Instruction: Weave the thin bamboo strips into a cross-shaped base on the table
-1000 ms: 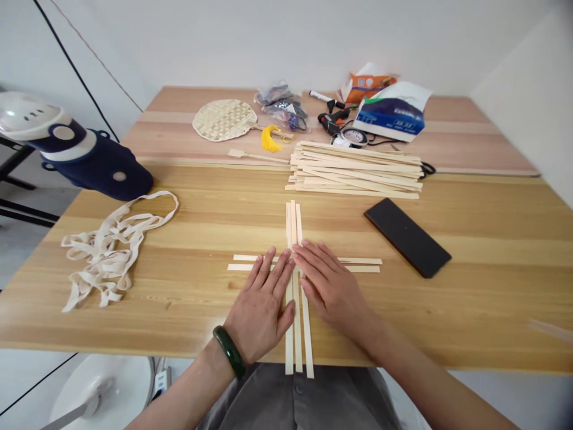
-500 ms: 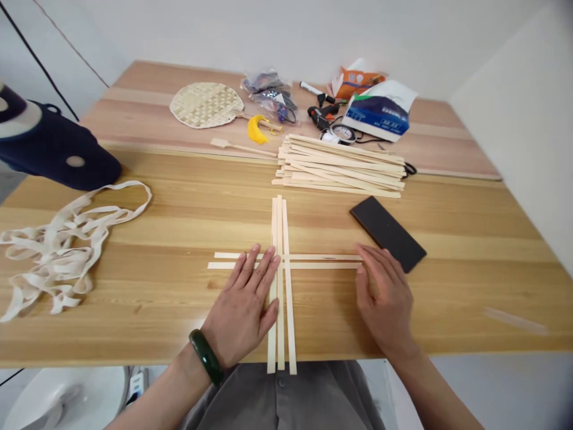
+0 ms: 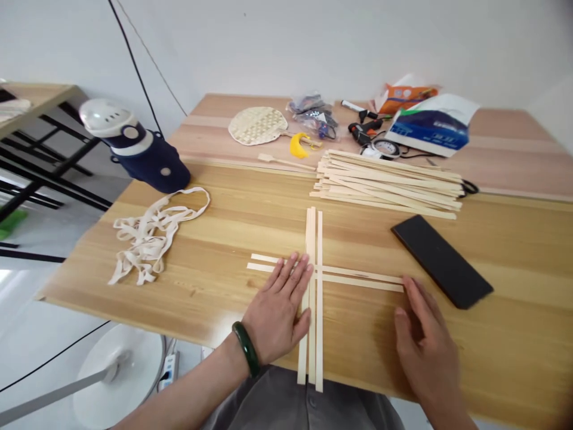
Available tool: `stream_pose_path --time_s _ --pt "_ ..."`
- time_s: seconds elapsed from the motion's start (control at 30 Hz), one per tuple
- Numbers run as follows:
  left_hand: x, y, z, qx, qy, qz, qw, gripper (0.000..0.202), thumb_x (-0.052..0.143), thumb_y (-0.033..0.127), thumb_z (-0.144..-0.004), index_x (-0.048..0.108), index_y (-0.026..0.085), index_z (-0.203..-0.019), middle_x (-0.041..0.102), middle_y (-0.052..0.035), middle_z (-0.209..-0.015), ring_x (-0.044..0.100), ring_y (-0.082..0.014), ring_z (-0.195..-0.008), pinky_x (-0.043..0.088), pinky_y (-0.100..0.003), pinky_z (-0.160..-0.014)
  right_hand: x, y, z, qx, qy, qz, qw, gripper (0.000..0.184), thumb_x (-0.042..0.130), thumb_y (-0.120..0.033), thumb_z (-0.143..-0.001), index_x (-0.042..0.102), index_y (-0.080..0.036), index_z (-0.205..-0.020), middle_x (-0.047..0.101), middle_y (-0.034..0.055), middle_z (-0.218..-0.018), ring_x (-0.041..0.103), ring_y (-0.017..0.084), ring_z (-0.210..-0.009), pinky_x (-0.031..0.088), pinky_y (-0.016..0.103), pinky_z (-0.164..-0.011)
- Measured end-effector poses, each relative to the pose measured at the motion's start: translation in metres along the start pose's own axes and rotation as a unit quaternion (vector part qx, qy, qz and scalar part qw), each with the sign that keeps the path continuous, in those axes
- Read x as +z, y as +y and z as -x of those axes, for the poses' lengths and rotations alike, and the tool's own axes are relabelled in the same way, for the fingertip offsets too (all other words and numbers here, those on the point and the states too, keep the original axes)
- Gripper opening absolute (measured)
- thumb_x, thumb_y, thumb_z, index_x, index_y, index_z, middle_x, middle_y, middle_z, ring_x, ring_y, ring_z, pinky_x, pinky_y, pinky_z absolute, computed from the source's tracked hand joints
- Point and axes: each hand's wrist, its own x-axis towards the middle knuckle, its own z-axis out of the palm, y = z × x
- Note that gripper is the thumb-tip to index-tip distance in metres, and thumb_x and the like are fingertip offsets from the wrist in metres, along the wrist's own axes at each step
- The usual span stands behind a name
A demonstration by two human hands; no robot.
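Several thin pale wooden strips (image 3: 312, 298) lie lengthwise on the wooden table (image 3: 215, 298), crossing two strips laid sideways (image 3: 358, 278). My left hand (image 3: 280, 310) rests flat on the crossing's left side, with fingertips on the sideways strips and thumb against the lengthwise ones. A green bangle (image 3: 246, 349) circles that wrist. My right hand (image 3: 423, 337) lies to the right, its fingertips at the right ends of the sideways strips, close to a black rectangular pad (image 3: 441, 261). Neither hand grips anything.
A loose stack of wooden strips (image 3: 385, 185) lies beyond the crossing. Left of it are a tangle of cream ribbon (image 3: 152, 236) and a navy-and-white appliance (image 3: 134, 146). Further back are a woven fan (image 3: 257, 126), a glue gun (image 3: 364, 128) and plastic packets (image 3: 425, 128).
My right hand has moved from the crossing out to the right ends of the sideways strips. My left hand stays on the strips. The view has swung, shifting the table's contents rightward.
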Motion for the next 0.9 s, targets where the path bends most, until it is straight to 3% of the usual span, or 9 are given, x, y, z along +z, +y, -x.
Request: stream_pose_path --time_s 0.27,0.4,0.53,0.7,0.9 --pt "0.003 -0.003 0.001 0.007 0.014 0.012 1.000 0.070 0.044 0.037 -0.095 0.021 0.008 -0.154 0.020 -0.0143 -0.162 0.012 -0.0276 -0.152 0.022 -0.046 -0.122 0.003 0.002 0.002 -0.024 -0.003 0.023 0.999 0.050 0.042 -0.038 -0.097 0.047 -0.024 -0.146 0.052 0.0085 -0.147 0.047 0.030 -0.137 0.043 0.055 -0.110" --pt "0.005 -0.004 0.001 0.016 0.020 0.005 1.000 0.070 0.045 0.036 -0.095 0.021 0.007 -0.154 0.020 -0.0153 -0.162 0.015 -0.0286 -0.152 0.023 -0.046 -0.122 -0.002 -0.008 -0.007 -0.117 0.024 0.033 0.992 0.055 0.046 -0.027 -0.097 0.038 -0.026 -0.151 0.051 0.0088 -0.147 0.044 0.030 -0.139 0.039 0.059 -0.113" --pt "0.003 -0.003 0.001 0.019 0.028 -0.014 0.999 0.071 0.047 0.034 -0.093 0.023 0.007 -0.153 0.022 -0.0154 -0.162 0.018 -0.0294 -0.151 0.025 -0.046 -0.121 0.008 -0.036 -0.030 -0.255 -0.033 0.016 0.966 0.059 0.047 -0.018 -0.095 0.035 -0.023 -0.152 0.055 0.0095 -0.144 0.047 0.028 -0.137 0.041 0.058 -0.113" --pt "0.003 -0.003 0.001 0.024 0.042 -0.020 0.999 0.073 0.048 0.033 -0.091 0.021 0.007 -0.154 0.025 -0.0154 -0.161 0.021 -0.0294 -0.151 0.026 -0.046 -0.120 0.039 -0.073 -0.064 -0.376 -0.114 -0.004 0.920 0.045 0.042 -0.014 -0.097 0.050 -0.016 -0.141 0.057 0.0085 -0.142 0.045 0.025 -0.139 0.042 0.052 -0.115" --pt "0.005 -0.003 0.002 0.021 0.042 -0.026 0.999 0.074 0.047 0.035 -0.091 0.021 0.004 -0.153 0.029 -0.0178 -0.159 0.022 -0.0302 -0.150 0.026 -0.046 -0.120 0.060 -0.071 -0.080 -0.468 -0.153 0.014 0.870 0.040 0.041 -0.012 -0.097 0.056 -0.005 -0.134 0.057 0.0121 -0.142 0.048 0.023 -0.137 0.043 0.043 -0.116"
